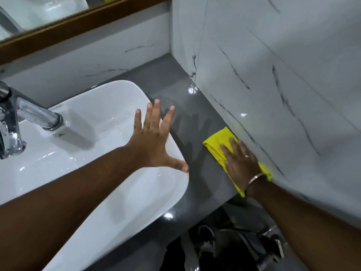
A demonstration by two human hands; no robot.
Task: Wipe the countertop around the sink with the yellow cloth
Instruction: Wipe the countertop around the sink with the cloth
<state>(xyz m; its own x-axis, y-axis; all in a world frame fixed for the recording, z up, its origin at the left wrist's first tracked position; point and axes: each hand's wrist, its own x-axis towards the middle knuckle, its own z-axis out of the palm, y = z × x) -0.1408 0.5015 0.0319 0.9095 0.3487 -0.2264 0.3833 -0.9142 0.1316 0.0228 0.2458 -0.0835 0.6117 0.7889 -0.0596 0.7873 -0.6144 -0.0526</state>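
A yellow cloth [218,141] lies flat on the glossy grey countertop [183,106], in the strip between the white sink [109,106] and the marble wall on the right. My right hand [241,160] presses down on the cloth with the palm, right beside the wall; part of the cloth is hidden under it. My left hand [154,137] hovers over the sink's right rim with fingers spread and nothing in it.
A chrome tap [25,116] stands at the left of the sink. White marble-look tiles [273,75] bound the counter at the right and back, under a wood-framed mirror [58,24]. The counter's front edge drops to a dark floor with sandals [207,239].
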